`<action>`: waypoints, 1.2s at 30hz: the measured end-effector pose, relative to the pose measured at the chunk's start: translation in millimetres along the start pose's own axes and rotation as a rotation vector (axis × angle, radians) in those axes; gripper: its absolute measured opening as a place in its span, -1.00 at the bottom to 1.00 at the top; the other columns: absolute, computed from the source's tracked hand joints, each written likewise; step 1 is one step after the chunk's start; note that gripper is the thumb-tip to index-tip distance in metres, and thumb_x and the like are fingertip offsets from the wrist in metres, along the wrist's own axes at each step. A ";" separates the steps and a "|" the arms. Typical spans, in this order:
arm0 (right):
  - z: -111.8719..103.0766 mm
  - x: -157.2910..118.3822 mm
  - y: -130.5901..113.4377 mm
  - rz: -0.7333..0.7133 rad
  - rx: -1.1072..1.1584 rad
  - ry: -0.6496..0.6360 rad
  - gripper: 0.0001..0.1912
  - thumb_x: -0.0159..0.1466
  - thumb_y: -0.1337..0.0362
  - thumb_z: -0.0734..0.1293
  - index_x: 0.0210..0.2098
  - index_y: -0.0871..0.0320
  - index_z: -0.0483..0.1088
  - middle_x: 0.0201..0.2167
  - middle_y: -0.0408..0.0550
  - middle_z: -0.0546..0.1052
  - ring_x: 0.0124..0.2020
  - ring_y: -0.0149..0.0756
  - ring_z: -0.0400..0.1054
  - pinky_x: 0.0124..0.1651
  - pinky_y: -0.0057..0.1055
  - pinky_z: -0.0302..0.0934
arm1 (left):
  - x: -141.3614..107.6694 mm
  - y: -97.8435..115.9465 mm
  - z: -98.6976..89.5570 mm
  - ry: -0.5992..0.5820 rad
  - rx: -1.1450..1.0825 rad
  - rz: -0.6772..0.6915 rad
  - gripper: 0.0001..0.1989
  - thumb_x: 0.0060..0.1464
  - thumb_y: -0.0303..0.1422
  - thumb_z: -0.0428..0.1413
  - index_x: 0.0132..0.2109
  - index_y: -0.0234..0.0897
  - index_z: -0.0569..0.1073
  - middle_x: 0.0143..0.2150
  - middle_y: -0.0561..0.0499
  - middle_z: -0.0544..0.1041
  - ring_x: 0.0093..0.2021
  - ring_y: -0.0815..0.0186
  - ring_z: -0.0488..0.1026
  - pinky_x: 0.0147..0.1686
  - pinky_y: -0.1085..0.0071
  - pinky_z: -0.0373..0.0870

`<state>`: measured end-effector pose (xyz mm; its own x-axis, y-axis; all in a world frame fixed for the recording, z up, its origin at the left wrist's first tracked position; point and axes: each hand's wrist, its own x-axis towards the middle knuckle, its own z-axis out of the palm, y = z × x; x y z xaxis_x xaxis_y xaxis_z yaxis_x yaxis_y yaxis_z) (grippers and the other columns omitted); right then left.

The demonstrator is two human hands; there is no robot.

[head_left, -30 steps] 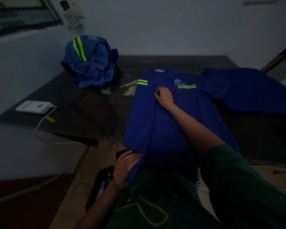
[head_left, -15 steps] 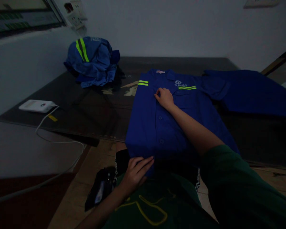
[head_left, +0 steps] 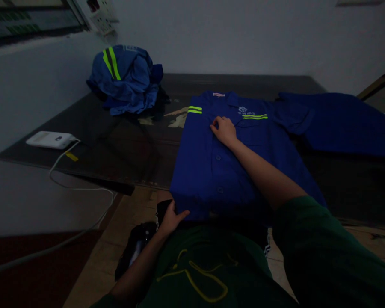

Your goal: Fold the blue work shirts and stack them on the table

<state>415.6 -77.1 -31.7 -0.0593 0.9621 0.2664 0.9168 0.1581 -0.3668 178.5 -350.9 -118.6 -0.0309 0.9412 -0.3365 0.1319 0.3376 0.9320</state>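
A blue short-sleeved work shirt [head_left: 195, 171] lies front up, with yellow-green stripes and a chest logo. Its left side is folded inward and its lower edge hangs over the table's near edge. At the lower left corner is my left hand [head_left: 172, 219], thumb over the cloth and the other fingers partly hidden at its edge, gripping the hem. My right hand [head_left: 225, 130] rests on the chest by the button placket, its thumb and forefinger pinched on the cloth.
A crumpled pile of blue work clothes [head_left: 128, 81] sits at the back left of the dark table [head_left: 141, 158]. Nearer lies a white power bank [head_left: 49, 140] with a cable [head_left: 98, 189] trailing off the edge. Flat blue cloth [head_left: 346, 124] lies at the right.
My left hand has moved left from the middle of the hem to the shirt's lower left corner, its thumb now apart from the fingers. My right hand stays on the chest.
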 end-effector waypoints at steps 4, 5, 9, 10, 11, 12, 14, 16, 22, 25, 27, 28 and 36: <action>0.7 0.3 0.6 -0.003 -0.005 -0.003 -0.77 0.30 0.21 0.20 -0.18 0.19 0.39 -0.18 0.13 0.43 -0.11 -0.07 0.27 -0.08 -0.18 0.18 | -13.7 7.8 -4.5 0.019 -0.029 -0.151 -0.32 -0.46 -0.04 0.39 -0.17 -0.35 0.49 -0.21 -0.15 0.61 -0.15 0.03 0.54 -0.11 0.16 0.47; 0.8 0.4 0.8 -0.004 -0.007 -0.005 -0.77 0.30 0.20 0.20 -0.18 0.19 0.39 -0.18 0.13 0.44 -0.11 -0.07 0.28 -0.08 -0.18 0.18 | -18.2 8.7 -6.2 0.025 -0.041 -0.167 -0.33 -0.48 -0.05 0.39 -0.18 -0.36 0.50 -0.23 -0.14 0.61 -0.16 0.03 0.54 -0.13 0.17 0.48; 0.8 1.0 1.3 -0.005 -0.006 -0.008 -0.78 0.29 0.20 0.21 -0.18 0.18 0.39 -0.18 0.13 0.44 -0.11 -0.06 0.28 -0.08 -0.18 0.18 | -29.8 13.0 -8.6 0.024 -0.069 -0.188 -0.33 -0.49 -0.10 0.41 -0.17 -0.36 0.51 -0.23 -0.14 0.62 -0.16 0.03 0.55 -0.15 0.18 0.50; 0.5 1.0 1.3 -0.003 -0.006 -0.009 -0.78 0.29 0.20 0.21 -0.18 0.18 0.39 -0.18 0.13 0.44 -0.11 -0.06 0.28 -0.08 -0.18 0.18 | -30.6 14.2 -7.8 0.026 -0.062 -0.189 -0.33 -0.49 -0.11 0.41 -0.16 -0.36 0.51 -0.23 -0.15 0.62 -0.16 0.03 0.55 -0.14 0.18 0.50; 0.2 1.0 1.1 -0.001 -0.006 -0.010 -0.78 0.29 0.20 0.21 -0.18 0.18 0.39 -0.18 0.14 0.44 -0.12 -0.06 0.29 -0.09 -0.19 0.18 | -30.6 15.3 -6.6 0.031 -0.050 -0.189 -0.33 -0.49 -0.12 0.41 -0.16 -0.36 0.51 -0.23 -0.15 0.61 -0.15 0.03 0.55 -0.13 0.17 0.50; -0.2 0.9 0.9 0.000 -0.008 -0.012 -0.78 0.29 0.20 0.21 -0.18 0.18 0.40 -0.18 0.14 0.44 -0.12 -0.06 0.29 -0.09 -0.19 0.18 | -30.1 16.1 -5.2 0.037 -0.035 -0.187 -0.33 -0.48 -0.12 0.41 -0.15 -0.36 0.51 -0.23 -0.15 0.61 -0.15 0.03 0.55 -0.12 0.17 0.49; -1.2 0.6 0.3 -0.001 -0.013 -0.016 -0.77 0.29 0.20 0.22 -0.18 0.18 0.40 -0.18 0.13 0.44 -0.12 -0.07 0.29 -0.09 -0.20 0.18 | -28.0 16.5 -2.0 0.048 -0.004 -0.174 -0.34 -0.46 -0.13 0.40 -0.14 -0.35 0.50 -0.22 -0.15 0.61 -0.14 0.04 0.54 -0.10 0.16 0.48; -2.4 0.3 -0.5 0.001 -0.019 -0.021 -0.77 0.29 0.20 0.22 -0.17 0.18 0.40 -0.17 0.13 0.45 -0.12 -0.07 0.29 -0.09 -0.20 0.18 | -24.8 15.1 1.1 0.047 0.017 -0.151 -0.35 -0.43 -0.11 0.39 -0.14 -0.34 0.49 -0.22 -0.14 0.61 -0.13 0.04 0.54 -0.07 0.15 0.46; -6.1 -0.4 -2.6 0.010 -0.028 -0.037 -0.77 0.30 0.20 0.21 -0.17 0.17 0.41 -0.16 0.13 0.45 -0.11 -0.08 0.29 -0.10 -0.21 0.19 | -18.3 2.1 -0.9 0.059 0.035 0.015 -0.40 -0.32 -0.04 0.33 -0.15 -0.28 0.40 -0.22 -0.09 0.55 -0.14 0.10 0.51 -0.09 0.18 0.44; -7.4 -1.3 -3.4 0.011 -0.033 -0.044 -0.78 0.30 0.19 0.22 -0.16 0.16 0.41 -0.15 0.12 0.45 -0.11 -0.07 0.30 -0.10 -0.22 0.20 | -24.1 4.7 -17.2 0.267 0.079 0.260 -0.55 -0.17 -0.10 0.29 -0.22 -0.19 0.29 -0.28 0.01 0.45 -0.21 0.23 0.46 -0.16 0.29 0.43; -8.9 -1.4 -3.4 0.023 -0.032 -0.052 -0.78 0.30 0.18 0.23 -0.16 0.15 0.41 -0.15 0.12 0.46 -0.09 -0.08 0.30 -0.09 -0.23 0.21 | -29.1 20.3 -28.3 0.428 0.179 0.470 -0.68 -0.04 -0.21 0.23 -0.26 -0.17 0.24 -0.32 0.06 0.36 -0.26 0.30 0.41 -0.22 0.35 0.41; -10.2 -0.9 -3.2 0.032 -0.028 -0.062 -0.77 0.30 0.18 0.23 -0.16 0.15 0.42 -0.15 0.11 0.46 -0.09 -0.08 0.31 -0.09 -0.23 0.21 | -30.5 33.2 -31.3 0.460 0.248 0.589 -0.74 0.02 -0.28 0.20 -0.26 -0.17 0.24 -0.33 0.07 0.33 -0.28 0.31 0.39 -0.24 0.37 0.40; -34.8 15.5 -22.6 -0.019 -0.056 -0.113 -0.70 0.33 0.22 0.19 -0.05 0.17 0.46 -0.07 0.13 0.47 -0.02 -0.10 0.34 -0.02 -0.24 0.24 | 18.9 155.6 27.5 -0.129 0.806 0.937 -0.66 0.20 -0.34 0.04 0.12 -0.20 0.35 0.19 -0.12 0.38 0.24 0.15 0.26 0.25 0.07 0.13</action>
<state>407.6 -73.5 11.7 -0.1180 0.9785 0.1690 0.9354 0.1666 -0.3120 225.7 -281.0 16.3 0.4950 0.7905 0.3606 0.6224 -0.6122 0.4876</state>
